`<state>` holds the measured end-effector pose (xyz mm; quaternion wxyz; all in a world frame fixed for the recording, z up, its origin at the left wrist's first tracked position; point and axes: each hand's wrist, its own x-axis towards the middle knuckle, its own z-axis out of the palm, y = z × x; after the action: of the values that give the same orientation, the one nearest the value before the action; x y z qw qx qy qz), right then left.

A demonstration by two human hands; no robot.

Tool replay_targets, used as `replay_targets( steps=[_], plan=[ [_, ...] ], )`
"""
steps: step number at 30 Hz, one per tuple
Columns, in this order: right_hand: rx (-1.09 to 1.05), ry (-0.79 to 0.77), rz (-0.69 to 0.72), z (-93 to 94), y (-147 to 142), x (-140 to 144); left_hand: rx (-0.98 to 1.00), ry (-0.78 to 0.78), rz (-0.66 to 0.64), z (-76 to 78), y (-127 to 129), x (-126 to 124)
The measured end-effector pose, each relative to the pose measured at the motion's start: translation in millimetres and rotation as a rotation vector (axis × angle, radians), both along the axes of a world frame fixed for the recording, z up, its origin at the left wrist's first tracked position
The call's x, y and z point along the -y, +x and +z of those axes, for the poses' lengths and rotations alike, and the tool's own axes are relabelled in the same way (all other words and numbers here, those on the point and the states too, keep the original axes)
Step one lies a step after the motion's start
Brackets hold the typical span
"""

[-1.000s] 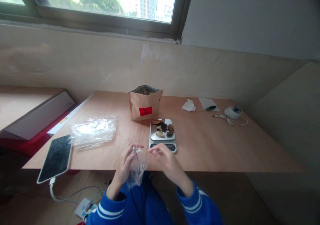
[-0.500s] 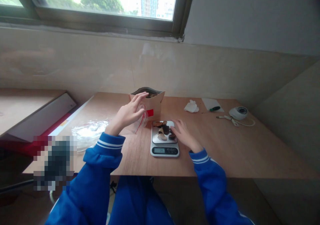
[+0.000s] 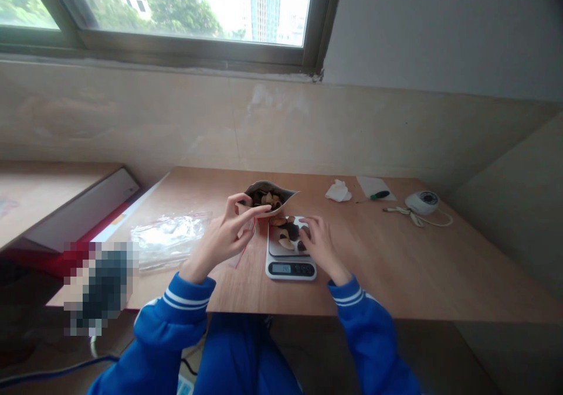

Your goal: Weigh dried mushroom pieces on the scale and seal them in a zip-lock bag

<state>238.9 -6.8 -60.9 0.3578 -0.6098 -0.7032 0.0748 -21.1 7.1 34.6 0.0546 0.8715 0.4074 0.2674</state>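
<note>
My left hand is at the near left rim of a brown paper pouch, its fingers hooked on the edge and the index finger reaching across the mouth. The pouch gapes and leans toward me; dried brown and pale slices show inside. In front of it stands a white kitchen scale with a lit display. Several dark and pale dried slices lie on its plate. My right hand is over the plate's right side, thumb and fingers closed around a dark slice. A small clear zip bag with a red strip is below my left hand, partly hidden.
Clear plastic bags lie on the left of the wooden table. Toward the back right are a crumpled tissue, a screwdriver on white paper, and a white dome camera with its cable. A blurred-out object is at the left edge.
The pouch has tipped toward me, showing its contents. My left hand has come down onto its rim. My right hand's fingers have curled in over the slices on the scale.
</note>
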Motion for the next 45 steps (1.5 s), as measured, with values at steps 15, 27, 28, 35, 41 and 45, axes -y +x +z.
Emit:
replay_targets(
  steps=[15, 27, 28, 35, 41, 45],
  plan=[
    [0.388, -0.034, -0.007, 2.7, -41.6, 19.3, -0.084, 0.073, -0.029, -20.4, -10.6, 19.6],
    [-0.223, 0.187, 0.112, 64.2, -34.6, 60.7, 0.147, 0.135, -0.114, -32.5, -12.3, 11.2],
    [-0.303, 0.202, 0.125, 75.0, -33.5, 60.9, 0.205, 0.173, -0.13, -34.9, -11.4, 8.8],
    [-0.058, 0.065, 0.502, 142.8, -43.6, 12.2, 0.356, 0.266, -0.193, -47.9, -2.7, -4.1],
    [0.555, -0.015, 0.435, 161.2, -64.9, -15.8, 0.434, 0.294, -0.204, -50.2, 2.4, -8.5],
    [0.753, -0.128, 0.426, 159.8, -77.4, -19.3, 0.452, 0.312, -0.187, -52.9, 4.0, -10.3]
  ],
)
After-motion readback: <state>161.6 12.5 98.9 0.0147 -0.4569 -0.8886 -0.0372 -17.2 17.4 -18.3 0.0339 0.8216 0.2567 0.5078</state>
